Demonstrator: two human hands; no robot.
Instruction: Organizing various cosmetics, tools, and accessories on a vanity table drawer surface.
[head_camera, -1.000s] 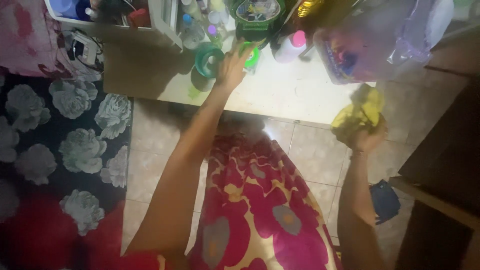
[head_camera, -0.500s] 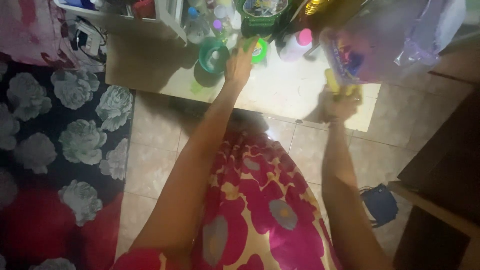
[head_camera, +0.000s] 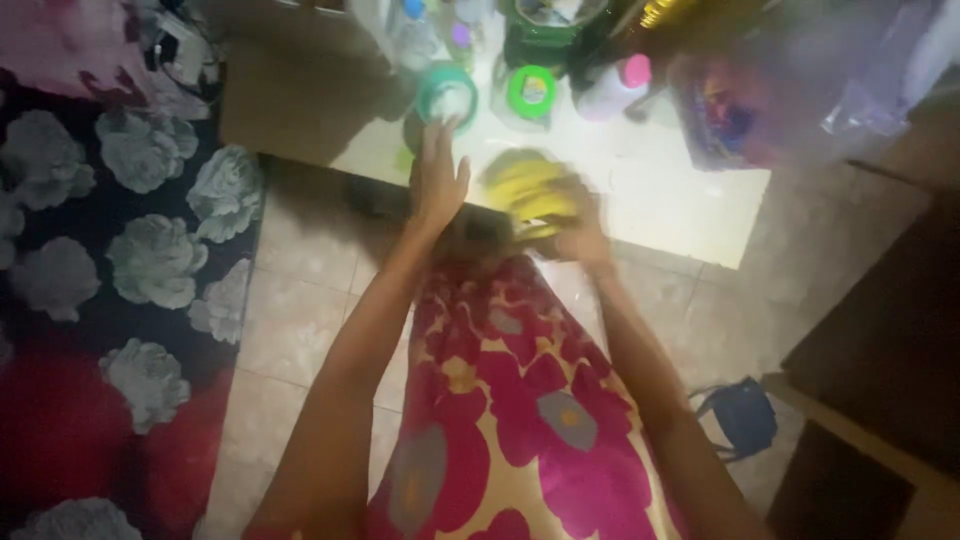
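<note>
Yellow cloth (head_camera: 530, 188) is gripped in the right hand (head_camera: 572, 222), blurred, at the near edge of the white table (head_camera: 660, 195). The left hand (head_camera: 437, 182) is open with spread fingers, just beside the cloth and near a green cup (head_camera: 446, 97).

The yellow cloth (head_camera: 530, 190) is a crumpled, bunched-up wad, bright yellow and smeared by motion blur; it sits at the near edge of the white tabletop (head_camera: 660, 190), gripped from behind by the right hand (head_camera: 580, 225), so its far side spills out onto the table; folds are too blurry to make out; the left hand (head_camera: 437, 180) is flat and spread just beside it on the left, not touching it as far as I can tell.
</note>
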